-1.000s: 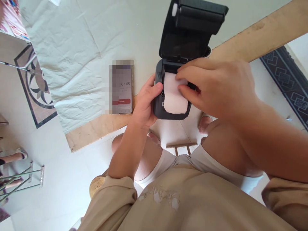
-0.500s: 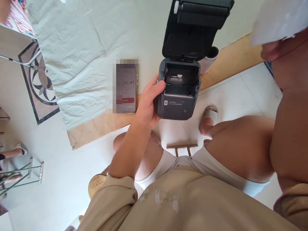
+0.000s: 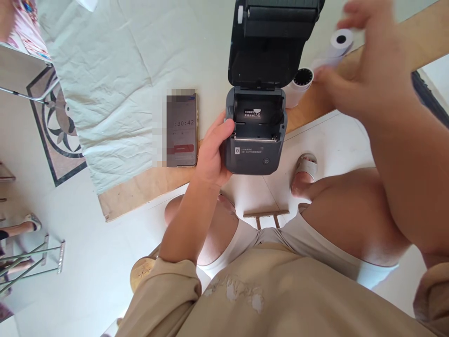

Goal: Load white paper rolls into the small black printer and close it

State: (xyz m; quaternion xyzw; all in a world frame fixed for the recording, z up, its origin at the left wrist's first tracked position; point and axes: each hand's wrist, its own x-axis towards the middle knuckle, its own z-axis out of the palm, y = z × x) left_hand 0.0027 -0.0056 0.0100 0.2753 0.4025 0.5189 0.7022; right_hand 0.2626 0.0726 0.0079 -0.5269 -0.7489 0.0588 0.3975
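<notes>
A dark grey small label printer [image 3: 254,150] stands at the near edge of the wooden tabletop [image 3: 147,185], its lid [image 3: 270,42] swung open and its paper bay empty. My left hand [image 3: 212,157] grips the printer's left side, thumb on its top edge. My right hand [image 3: 365,70] is raised at the upper right, blurred, with thumb and fingers curved around a white paper roll [image 3: 341,41] just above the tabletop. A second roll with a dark ribbed core [image 3: 300,83] lies just right of the open lid.
A phone [image 3: 182,128] with a timer on its screen lies left of the printer, on a pale creased cloth [image 3: 105,79]. My knees and a sandalled foot [image 3: 305,171] are below the table edge. Another person's foot [image 3: 21,224] and metal chair legs are at the far left.
The white paper roll that sat in the printer has been lifted out by my right hand and carried up and to the right. The bay is now empty. My left hand has stayed on the printer.
</notes>
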